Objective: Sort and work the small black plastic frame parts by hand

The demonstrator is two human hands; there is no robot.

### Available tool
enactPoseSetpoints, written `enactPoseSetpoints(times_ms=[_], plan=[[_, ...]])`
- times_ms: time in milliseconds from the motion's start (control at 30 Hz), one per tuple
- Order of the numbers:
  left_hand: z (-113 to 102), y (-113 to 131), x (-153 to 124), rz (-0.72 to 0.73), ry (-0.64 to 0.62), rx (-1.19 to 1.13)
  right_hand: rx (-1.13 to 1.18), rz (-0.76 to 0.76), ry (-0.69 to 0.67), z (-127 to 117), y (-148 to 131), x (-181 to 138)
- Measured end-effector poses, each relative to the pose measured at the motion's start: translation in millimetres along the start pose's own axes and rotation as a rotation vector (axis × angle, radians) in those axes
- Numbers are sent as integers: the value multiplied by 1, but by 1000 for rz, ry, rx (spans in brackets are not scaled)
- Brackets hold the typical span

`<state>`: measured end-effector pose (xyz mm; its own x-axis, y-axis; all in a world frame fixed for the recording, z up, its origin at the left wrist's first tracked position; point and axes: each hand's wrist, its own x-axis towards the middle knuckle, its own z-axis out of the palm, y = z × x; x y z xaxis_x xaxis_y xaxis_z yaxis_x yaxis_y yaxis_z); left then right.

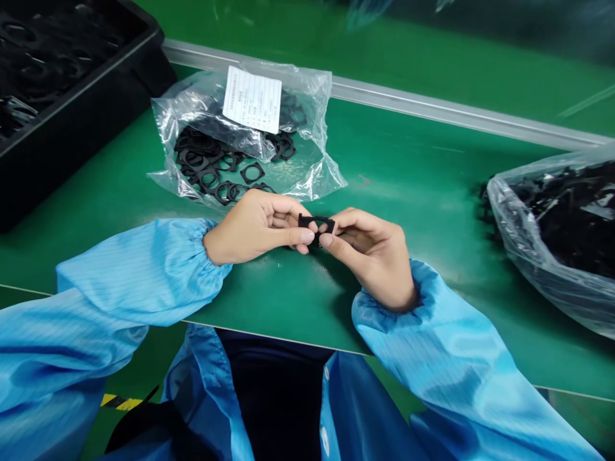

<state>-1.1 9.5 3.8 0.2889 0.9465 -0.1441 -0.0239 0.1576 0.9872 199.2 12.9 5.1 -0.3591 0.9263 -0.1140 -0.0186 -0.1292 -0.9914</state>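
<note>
A small black plastic part (317,222) with raised ends is held between both hands, above the green table. My left hand (262,227) pinches its left end between thumb and fingers. On the other side, the thumb and fingers of my right hand (375,250) close on its right end. The fingertips hide much of the part's lower side. Just beyond the hands lies a clear plastic bag (307,169) with a white printed label (253,98). Several flat black frames (252,172) with round openings are inside it or at its mouth.
A black bin (120,96) full of black parts stands at the far left. At the right, another clear bag (542,256) holds a heap of black pieces. A metal strip (408,97) runs along the back of the green table (269,294).
</note>
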Motion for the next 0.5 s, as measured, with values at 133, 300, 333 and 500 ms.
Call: enactPoseSetpoints(times_ms=[133,300,333,500], plan=[[1,3,0,-23,7,32,-13,3,6,0,-1,0],[0,6,0,-58,11,21,10,34,2,-1,-2,0],[-1,5,0,-63,0,1,30,50,-4,-1,-2,0],[-4,0,0,-46,-63,-132,230,132,-83,-5,-1,2]])
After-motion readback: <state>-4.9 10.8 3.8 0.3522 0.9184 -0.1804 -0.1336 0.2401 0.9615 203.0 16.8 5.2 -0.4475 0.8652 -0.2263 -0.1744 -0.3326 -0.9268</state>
